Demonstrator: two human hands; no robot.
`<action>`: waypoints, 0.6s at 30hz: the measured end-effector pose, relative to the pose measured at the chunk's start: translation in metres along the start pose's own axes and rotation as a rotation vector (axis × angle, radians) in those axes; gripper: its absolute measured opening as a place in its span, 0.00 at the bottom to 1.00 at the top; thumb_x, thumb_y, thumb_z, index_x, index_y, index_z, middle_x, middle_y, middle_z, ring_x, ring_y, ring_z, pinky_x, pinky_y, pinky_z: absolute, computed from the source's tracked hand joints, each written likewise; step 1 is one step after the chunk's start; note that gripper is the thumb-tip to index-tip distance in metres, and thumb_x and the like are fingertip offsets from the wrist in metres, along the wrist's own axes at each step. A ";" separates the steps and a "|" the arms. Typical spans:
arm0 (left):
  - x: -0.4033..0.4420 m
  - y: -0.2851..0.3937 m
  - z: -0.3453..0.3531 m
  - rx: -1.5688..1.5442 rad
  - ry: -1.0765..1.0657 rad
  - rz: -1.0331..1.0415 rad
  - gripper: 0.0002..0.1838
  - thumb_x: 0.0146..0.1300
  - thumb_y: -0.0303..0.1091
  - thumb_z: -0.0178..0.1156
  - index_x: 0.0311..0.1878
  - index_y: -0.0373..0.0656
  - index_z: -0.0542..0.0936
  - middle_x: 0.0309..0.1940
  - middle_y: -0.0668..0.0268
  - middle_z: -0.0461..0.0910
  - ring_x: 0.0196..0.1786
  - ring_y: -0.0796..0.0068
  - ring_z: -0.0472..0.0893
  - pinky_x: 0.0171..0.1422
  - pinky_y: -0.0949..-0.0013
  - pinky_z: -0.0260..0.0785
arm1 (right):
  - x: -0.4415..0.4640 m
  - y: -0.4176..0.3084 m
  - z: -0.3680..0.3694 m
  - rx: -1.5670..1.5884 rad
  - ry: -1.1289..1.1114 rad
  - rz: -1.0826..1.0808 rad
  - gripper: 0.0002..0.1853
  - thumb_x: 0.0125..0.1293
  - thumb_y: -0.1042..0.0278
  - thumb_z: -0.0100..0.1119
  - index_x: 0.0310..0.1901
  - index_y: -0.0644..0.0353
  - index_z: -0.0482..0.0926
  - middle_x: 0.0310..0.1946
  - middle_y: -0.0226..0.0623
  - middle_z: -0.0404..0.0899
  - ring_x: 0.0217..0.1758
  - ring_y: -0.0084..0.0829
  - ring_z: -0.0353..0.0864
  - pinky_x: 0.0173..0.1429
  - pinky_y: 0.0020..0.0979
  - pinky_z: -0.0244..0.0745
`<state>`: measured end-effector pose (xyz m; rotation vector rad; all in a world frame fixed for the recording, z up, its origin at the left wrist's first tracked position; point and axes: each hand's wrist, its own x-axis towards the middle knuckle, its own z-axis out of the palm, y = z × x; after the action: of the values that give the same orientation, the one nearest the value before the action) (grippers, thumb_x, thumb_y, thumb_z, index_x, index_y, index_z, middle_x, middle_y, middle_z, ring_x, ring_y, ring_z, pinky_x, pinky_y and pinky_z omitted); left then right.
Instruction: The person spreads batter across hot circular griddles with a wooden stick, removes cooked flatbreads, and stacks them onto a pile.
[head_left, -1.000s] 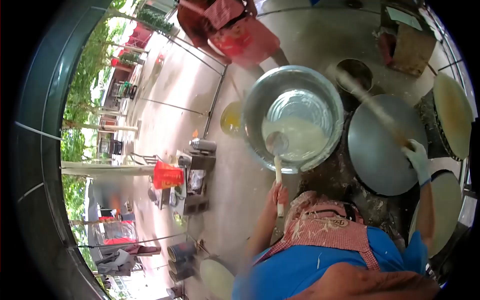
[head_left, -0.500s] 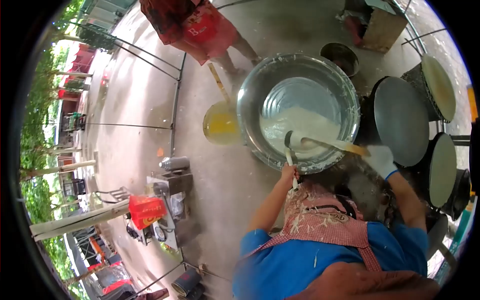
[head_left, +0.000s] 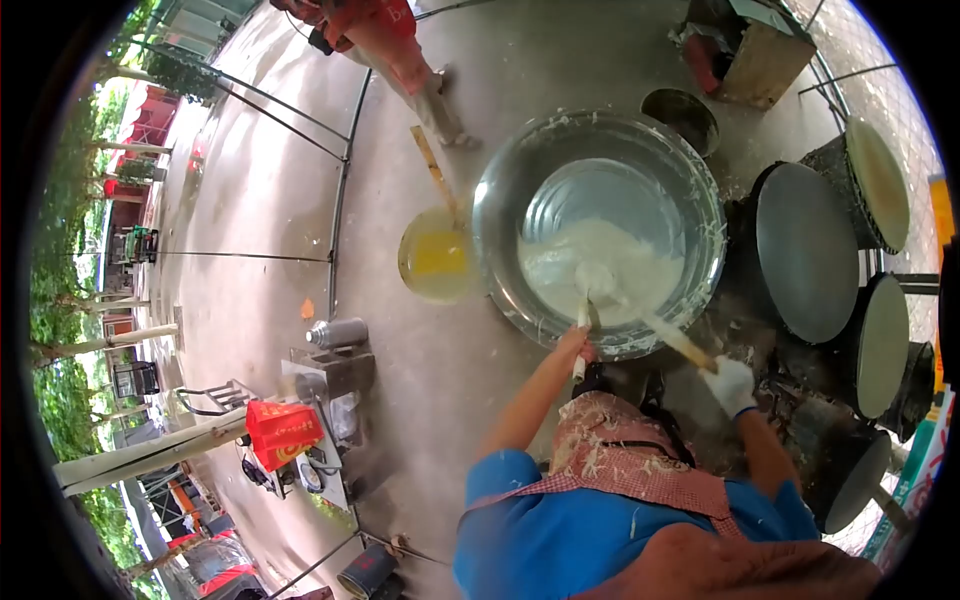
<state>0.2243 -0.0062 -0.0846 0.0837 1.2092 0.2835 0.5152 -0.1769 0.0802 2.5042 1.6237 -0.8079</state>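
A wide metal basin stands in front of me, with pale, wet batter pooled in its near half. My left hand is wrapped round the light handle of a ladle, whose bowl end is down in the batter. On my right hand is a white glove with a blue cuff. Its fingers are closed round the end of a wooden paddle, which slants over the basin's near right rim towards the batter. Splashes of batter mark my checked apron.
Several round griddles stand along the right. Left of the basin is a container of yellow liquid with a wooden stick in it. A pot and a box are beyond. Another person is at the top.
The ladle's bowl has gone down into the batter. My gloved hand has come down and nearer to me, drawing the paddle back. The other person has shifted towards the top edge.
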 end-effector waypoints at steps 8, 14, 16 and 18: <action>-0.198 0.030 0.075 -0.520 -0.531 -0.359 0.10 0.68 0.44 0.53 0.48 0.54 0.74 0.15 0.74 0.60 0.14 0.85 0.58 0.12 0.80 0.53 | -0.081 0.010 -0.034 0.064 0.342 -0.173 0.18 0.56 0.51 0.63 0.39 0.56 0.78 0.25 0.43 0.80 0.28 0.45 0.80 0.33 0.41 0.74; -0.391 0.045 0.158 -0.250 -0.755 0.224 0.18 0.73 0.46 0.43 0.64 0.60 0.67 0.18 0.73 0.58 0.13 0.85 0.56 0.12 0.79 0.55 | -0.066 0.002 -0.160 0.317 0.842 -0.628 0.22 0.56 0.65 0.65 0.53 0.61 0.77 0.37 0.50 0.81 0.38 0.46 0.81 0.42 0.37 0.76; -0.440 0.057 0.176 -0.084 -0.769 0.398 0.19 0.74 0.45 0.42 0.66 0.61 0.64 0.18 0.73 0.57 0.13 0.85 0.55 0.10 0.79 0.53 | -0.058 -0.002 -0.207 0.370 0.878 -0.509 0.18 0.56 0.65 0.65 0.48 0.61 0.80 0.37 0.48 0.81 0.39 0.45 0.81 0.42 0.36 0.75; -0.484 0.070 0.191 0.149 -0.523 0.644 0.22 0.73 0.48 0.44 0.68 0.63 0.61 0.16 0.74 0.55 0.11 0.86 0.52 0.08 0.80 0.47 | -0.067 -0.014 -0.254 0.439 1.001 -0.508 0.18 0.55 0.64 0.66 0.45 0.64 0.80 0.36 0.48 0.81 0.38 0.40 0.82 0.43 0.33 0.75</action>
<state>0.2338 -0.0482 0.4382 0.6446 0.6511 0.6850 0.5830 -0.1470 0.3328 3.0772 2.6831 0.2376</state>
